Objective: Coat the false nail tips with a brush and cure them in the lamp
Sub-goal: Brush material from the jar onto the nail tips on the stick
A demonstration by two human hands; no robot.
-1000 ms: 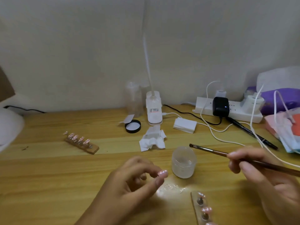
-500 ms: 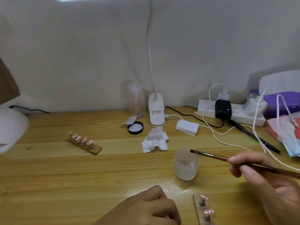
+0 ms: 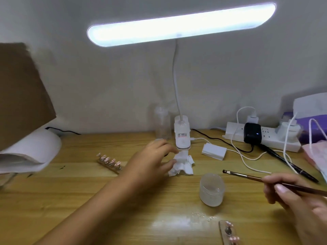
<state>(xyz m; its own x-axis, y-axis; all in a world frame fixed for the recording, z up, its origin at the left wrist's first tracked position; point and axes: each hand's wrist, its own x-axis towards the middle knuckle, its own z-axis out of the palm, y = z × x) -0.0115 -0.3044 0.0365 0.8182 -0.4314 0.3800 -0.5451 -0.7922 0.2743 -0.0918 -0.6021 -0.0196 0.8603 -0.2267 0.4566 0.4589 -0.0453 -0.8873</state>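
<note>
**A:** Where are the hands?

**B:** The left hand (image 3: 152, 160) is out over the table at the crumpled wipe (image 3: 183, 165). Its fingers are loosely curved and the thumb tip is on the wipe's left edge. Whether it has pinched the paper, I cannot tell. To the right sits the open frosted jar (image 3: 212, 189). The right hand (image 3: 297, 200) pinches the brush (image 3: 265, 180) like a pen, with the bristles just above and beside the jar's rim.

**A:** So what is the step?

**B:** Fetching the wipe to clean the bristles, I'd judge. It is best to take it by one corner and carry it to the brush. Keep the brush level so nothing drips on the wood.

**A:** And the nails?

**B:** A white curing lamp (image 3: 31, 151) sits at the table's left edge, under a brown cardboard sheet (image 3: 23, 89). One strip of nail tips (image 3: 109, 162) lies between it and the left hand. A second strip (image 3: 228, 232) shows at the bottom edge, near the right hand.

**A:** Is anything in the way?

**B:** A clear bottle (image 3: 161, 124) and the desk lamp's clip base (image 3: 182, 137) stand right behind the wipe, and a careless grab could knock either one. Further right, white cables (image 3: 246, 164) and a black pen (image 3: 290, 165) trail from the power strip (image 3: 231, 131), close behind the brush.
</note>
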